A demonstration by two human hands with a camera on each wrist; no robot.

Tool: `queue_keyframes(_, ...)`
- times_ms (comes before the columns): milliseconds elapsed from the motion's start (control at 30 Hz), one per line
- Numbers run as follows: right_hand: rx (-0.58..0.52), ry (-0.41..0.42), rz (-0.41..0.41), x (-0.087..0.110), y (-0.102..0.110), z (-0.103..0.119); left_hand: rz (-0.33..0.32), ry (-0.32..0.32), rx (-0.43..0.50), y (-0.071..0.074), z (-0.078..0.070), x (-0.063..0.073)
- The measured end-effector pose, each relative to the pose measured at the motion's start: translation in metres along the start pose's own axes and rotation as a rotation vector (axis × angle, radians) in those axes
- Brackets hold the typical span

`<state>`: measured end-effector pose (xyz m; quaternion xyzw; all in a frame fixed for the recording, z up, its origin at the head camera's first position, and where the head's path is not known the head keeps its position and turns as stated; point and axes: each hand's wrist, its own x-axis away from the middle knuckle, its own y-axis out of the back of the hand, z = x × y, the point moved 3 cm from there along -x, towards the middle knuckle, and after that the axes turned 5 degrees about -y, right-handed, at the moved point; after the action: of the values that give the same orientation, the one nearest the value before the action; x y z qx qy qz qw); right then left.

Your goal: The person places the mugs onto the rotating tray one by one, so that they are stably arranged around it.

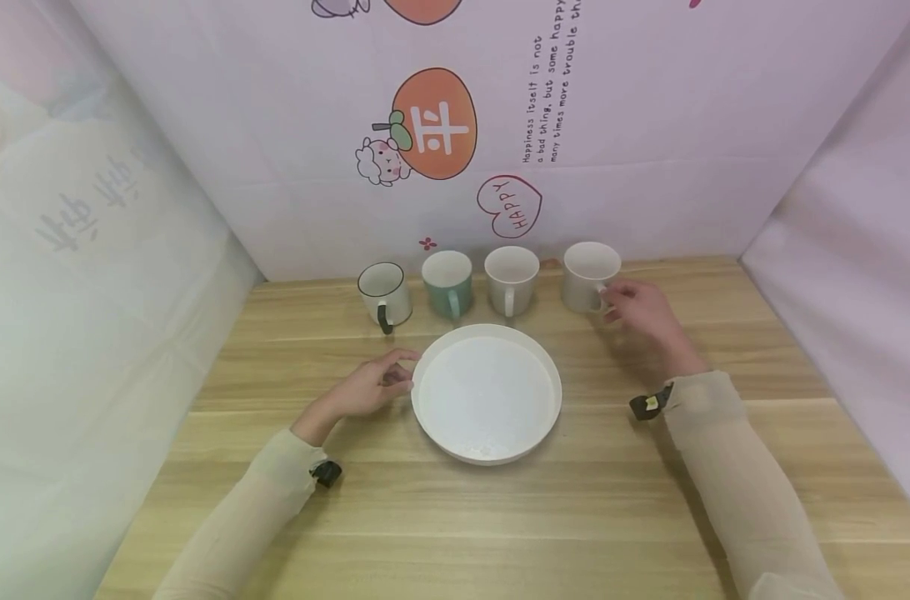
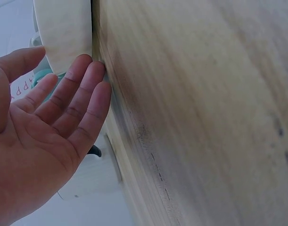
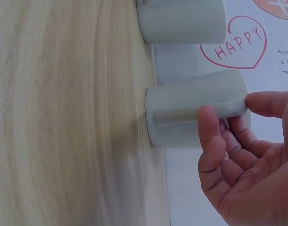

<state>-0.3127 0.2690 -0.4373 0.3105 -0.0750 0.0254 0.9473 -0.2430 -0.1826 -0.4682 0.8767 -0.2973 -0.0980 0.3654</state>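
At the right end of a row, a white mug (image 1: 581,283) stands upright on the wooden table. My right hand (image 1: 642,310) is at its handle. In the right wrist view the thumb meets the top of the mug's handle (image 3: 176,114) and the fingers curl about it. A round white tray (image 1: 487,392) with a low rim lies in front of the row. Beside its left rim is my left hand (image 1: 367,387), palm facing inward and fingers loosely bent. The left wrist view shows those fingertips (image 2: 97,70) right at the tray's side, holding nothing.
Left of that mug stand another white mug (image 1: 512,275), a teal mug (image 1: 449,287) with a white inside, and a white mug (image 1: 385,293) with a dark rim and black handle. A printed cloth (image 1: 650,125) hangs close behind them.
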Motion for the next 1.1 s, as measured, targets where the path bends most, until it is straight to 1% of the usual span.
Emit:
queue_keyframes(167,-0.041,-0.006,0.007,-0.0021,-0.0031,-0.0009,0.008,0.014,0.006,-0.0003,-0.0009,0.0012)
queue_keyframes(400,-0.184,-0.041,0.049,-0.0087,-0.0072,-0.006,0.009,0.022,0.019,0.0,-0.0023,0.0016)
queue_keyframes(600,-0.25,-0.049,0.038,-0.009,-0.0039,-0.0073,0.008,0.023,0.016,0.0007,-0.0024,0.0019)
queue_keyframes(733,-0.268,-0.045,0.032,-0.0076,-0.0034,-0.0055,0.01,0.018,0.023,0.0014,-0.0032,0.0028)
queue_keyframes(900,-0.26,-0.046,0.016,-0.0061,-0.0036,-0.003,0.008,0.022,0.022,0.0015,-0.0025,0.0025)
queue_keyframes(1100,-0.267,-0.054,0.021,-0.0081,-0.0044,-0.0037,0.008,0.028,0.023,0.0017,-0.0028,0.0031)
